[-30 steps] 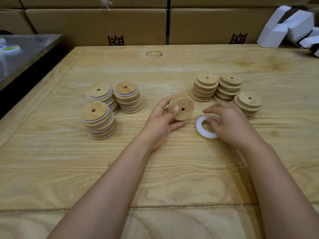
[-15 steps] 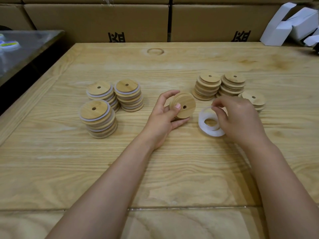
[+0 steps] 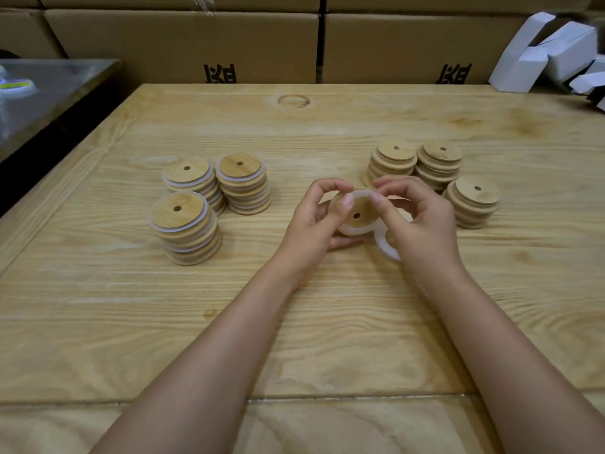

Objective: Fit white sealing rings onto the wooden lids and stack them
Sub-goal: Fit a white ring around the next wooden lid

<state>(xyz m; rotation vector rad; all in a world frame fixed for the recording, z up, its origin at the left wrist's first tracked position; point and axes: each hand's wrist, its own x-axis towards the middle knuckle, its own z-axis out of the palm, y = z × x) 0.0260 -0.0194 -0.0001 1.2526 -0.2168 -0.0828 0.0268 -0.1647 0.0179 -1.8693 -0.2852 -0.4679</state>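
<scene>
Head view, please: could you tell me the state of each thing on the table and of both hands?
left hand, grips the wooden lid.
right hand, pinches the white sealing ring.
wooden lid, held tilted, ring partly on.
white sealing ring, partly round the held lid.
spare ring, lying flat, partly under the right hand.
left stacks, three, rings fitted.
right stacks, three, no rings.

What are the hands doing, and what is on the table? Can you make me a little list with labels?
Left hand: holds a wooden lid tilted up
Right hand: pinches a white ring onto that lid
Spare ring: on the table, partly under the right hand
Ringed stacks: three, on the left
Bare stacks: three, on the right
</scene>
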